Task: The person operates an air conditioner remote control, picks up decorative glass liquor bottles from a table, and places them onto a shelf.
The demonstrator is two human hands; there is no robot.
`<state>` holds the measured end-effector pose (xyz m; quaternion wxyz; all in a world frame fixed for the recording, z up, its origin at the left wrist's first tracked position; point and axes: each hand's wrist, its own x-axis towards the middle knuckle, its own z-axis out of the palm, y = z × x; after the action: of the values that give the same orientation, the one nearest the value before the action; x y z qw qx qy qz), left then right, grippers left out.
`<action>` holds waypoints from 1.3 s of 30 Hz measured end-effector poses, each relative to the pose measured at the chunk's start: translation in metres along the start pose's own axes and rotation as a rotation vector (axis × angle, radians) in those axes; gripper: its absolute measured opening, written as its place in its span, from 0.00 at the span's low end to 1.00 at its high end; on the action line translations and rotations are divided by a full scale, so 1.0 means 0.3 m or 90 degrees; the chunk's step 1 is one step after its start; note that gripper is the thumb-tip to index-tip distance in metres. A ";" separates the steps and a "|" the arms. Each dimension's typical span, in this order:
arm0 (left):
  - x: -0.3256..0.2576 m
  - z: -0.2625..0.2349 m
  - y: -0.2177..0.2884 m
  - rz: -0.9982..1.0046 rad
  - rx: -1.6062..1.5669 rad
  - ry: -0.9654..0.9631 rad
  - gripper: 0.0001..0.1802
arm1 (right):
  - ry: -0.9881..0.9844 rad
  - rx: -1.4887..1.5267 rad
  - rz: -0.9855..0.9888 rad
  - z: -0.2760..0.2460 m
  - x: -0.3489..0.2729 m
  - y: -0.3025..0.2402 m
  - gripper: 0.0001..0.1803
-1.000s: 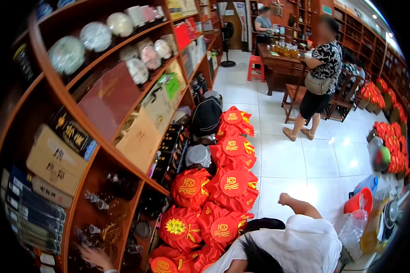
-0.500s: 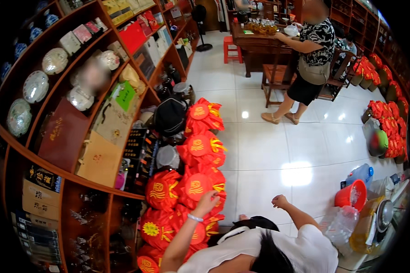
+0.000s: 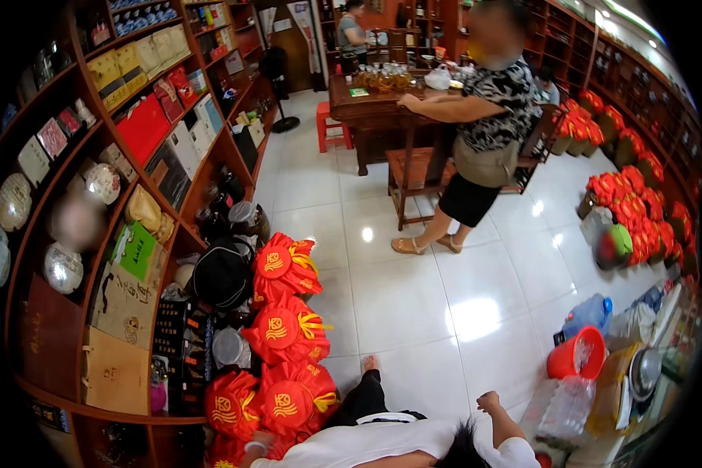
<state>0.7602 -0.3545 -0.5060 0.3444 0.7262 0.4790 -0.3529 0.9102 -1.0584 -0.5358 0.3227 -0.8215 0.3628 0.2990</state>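
Observation:
Low at the left, my left hand [image 3: 264, 441] is beside the red cloth-wrapped jars [image 3: 295, 395], a white bangle on its wrist. It is small and blurred, and whether it touches the cloth cannot be made out. My right hand [image 3: 488, 401] hangs over the white tiled floor, fingers curled in, with nothing visible in it. The jars stand in a row at my left, tied with yellow ribbon and bearing round red labels. A black bag [image 3: 223, 273] lies beside them.
Wooden shelves [image 3: 93, 312] with boxes and wrapped discs line the left. Ahead, another person [image 3: 487, 117] stands at a wooden chair [image 3: 417, 171] and table [image 3: 366, 109]. A red stool [image 3: 332, 129] is near it. On the right are a red bucket [image 3: 576, 355] and more red-topped jars [image 3: 632, 207].
The view has swung right and tilted up, so jars and shelves sit further left. My left hand is lower in the picture. A foot of mine now shows ahead.

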 end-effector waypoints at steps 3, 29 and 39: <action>0.252 -0.161 0.208 0.010 -0.215 0.062 0.08 | -0.012 0.200 0.004 -0.038 0.177 -0.209 0.08; 0.941 -0.852 2.112 0.153 -0.056 0.227 0.11 | -0.024 -0.121 -0.405 0.057 1.122 -2.732 0.12; 1.191 -1.058 2.168 0.131 0.294 0.213 0.07 | -0.048 -0.019 -0.665 0.146 1.248 -4.039 0.10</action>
<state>1.5332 -0.1244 -0.5386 0.1205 0.8780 0.3601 -0.2915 2.0639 -0.5362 -0.4548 0.4298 -0.8862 -0.1111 0.1328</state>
